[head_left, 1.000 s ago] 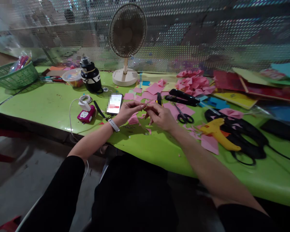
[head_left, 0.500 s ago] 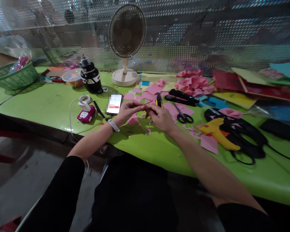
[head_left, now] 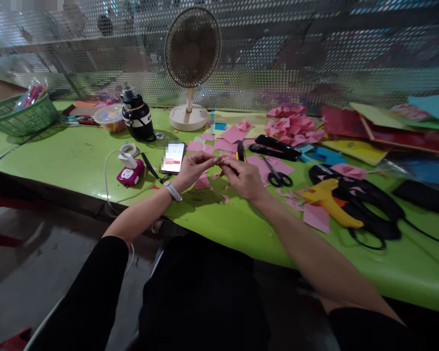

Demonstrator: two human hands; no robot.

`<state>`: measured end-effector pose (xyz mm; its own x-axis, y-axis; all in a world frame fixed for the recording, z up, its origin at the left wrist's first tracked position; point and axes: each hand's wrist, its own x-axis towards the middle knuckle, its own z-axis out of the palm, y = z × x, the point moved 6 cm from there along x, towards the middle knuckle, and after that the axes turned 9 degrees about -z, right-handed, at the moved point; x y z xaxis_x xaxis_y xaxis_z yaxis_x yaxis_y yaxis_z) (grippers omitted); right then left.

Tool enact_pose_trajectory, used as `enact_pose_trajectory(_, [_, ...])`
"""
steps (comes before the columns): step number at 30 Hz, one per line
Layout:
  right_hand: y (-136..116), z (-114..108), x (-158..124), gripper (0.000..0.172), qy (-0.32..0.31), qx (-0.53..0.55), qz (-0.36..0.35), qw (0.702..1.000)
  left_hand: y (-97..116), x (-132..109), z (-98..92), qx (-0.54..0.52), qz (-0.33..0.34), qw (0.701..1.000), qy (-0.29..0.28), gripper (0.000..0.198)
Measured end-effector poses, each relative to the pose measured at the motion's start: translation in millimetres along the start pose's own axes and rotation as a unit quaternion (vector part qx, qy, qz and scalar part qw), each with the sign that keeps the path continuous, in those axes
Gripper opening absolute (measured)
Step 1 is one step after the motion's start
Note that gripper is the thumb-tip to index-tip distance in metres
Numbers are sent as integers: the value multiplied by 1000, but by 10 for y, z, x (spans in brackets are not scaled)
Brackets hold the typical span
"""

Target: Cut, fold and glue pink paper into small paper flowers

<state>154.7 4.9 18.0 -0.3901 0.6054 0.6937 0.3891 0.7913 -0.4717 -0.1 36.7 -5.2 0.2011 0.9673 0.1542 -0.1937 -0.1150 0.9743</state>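
Observation:
Over the green table, my left hand [head_left: 194,169] and my right hand [head_left: 244,178] meet fingertip to fingertip. Both pinch a small piece of pink paper [head_left: 225,157], mostly hidden by the fingers. Behind it a yellow and black box cutter [head_left: 240,151] lies among flat pink paper pieces [head_left: 225,145]. Black-handled scissors [head_left: 279,177] rest to the right of my right hand, with a black stapler [head_left: 276,147] beyond them. A phone [head_left: 173,157] with a lit screen is just left of my left hand.
A white fan [head_left: 189,118] and a black bottle [head_left: 137,118] stand at the back. Folded pink paper [head_left: 294,126] is heaped behind the stapler. A yellow glue gun [head_left: 331,202] lies at right, a magenta plug adapter [head_left: 130,173] at left. The table's front edge [head_left: 219,240] is near my lap.
My right hand's fingers have shifted slightly and drawn closer together around the pink paper. Both hands stay in nearly the same place; the things on the table have not moved.

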Motion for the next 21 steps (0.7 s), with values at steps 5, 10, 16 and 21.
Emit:
enact_pose_trajectory(5, [29,-3,-12,35,1,-14,-9,1000,-10,-26,32,-19,1,1000,-14,29])
enact_pose_trajectory(10, [46,-23,-3,31,16,-10,-27,999,29,-38,56,-24,21,999,-32,29])
enact_pose_trajectory(16, [21,-16,-8,28,17,-21,-47,999,44,-44,51,-17,27,999,-30,29])
enact_pose_trajectory(21, [-21,-28,-6,23,16,-22,-61,998,45,-52,61,-27,20,999,-38,28])
